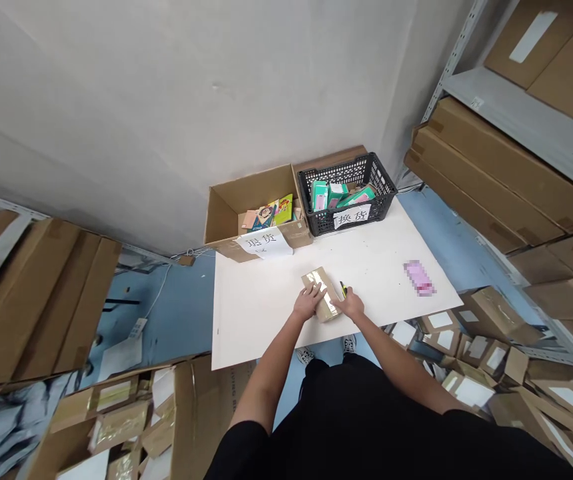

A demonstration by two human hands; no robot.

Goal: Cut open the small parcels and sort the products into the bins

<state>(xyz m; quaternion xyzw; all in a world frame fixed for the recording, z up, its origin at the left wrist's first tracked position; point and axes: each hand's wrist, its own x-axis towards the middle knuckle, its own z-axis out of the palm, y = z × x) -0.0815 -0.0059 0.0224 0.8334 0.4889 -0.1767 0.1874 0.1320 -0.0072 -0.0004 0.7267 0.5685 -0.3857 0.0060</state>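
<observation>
A small brown cardboard box (pixel 327 309), with shiny clear tape along its top, lies at a slant on the white table. My left hand (pixel 307 301) grips its left side, fingers reaching over onto the top. At the box's right edge is my right hand (pixel 350 304), closed around a yellow and black utility knife (pixel 343 289). The knife's far end points away from me; I cannot make out its blade. Part of the box is covered by my fingers.
Behind stand an open carton (pixel 221 227) with colourful packets and a black plastic crate (pixel 384 208) with green-and-white boxes, both bearing paper signs. A blurred pink item (pixel 419 277) lies at the table's right. Parcels fill a large carton (pixel 186 413) at lower left; loaded shelving (pixel 526 127) rises right.
</observation>
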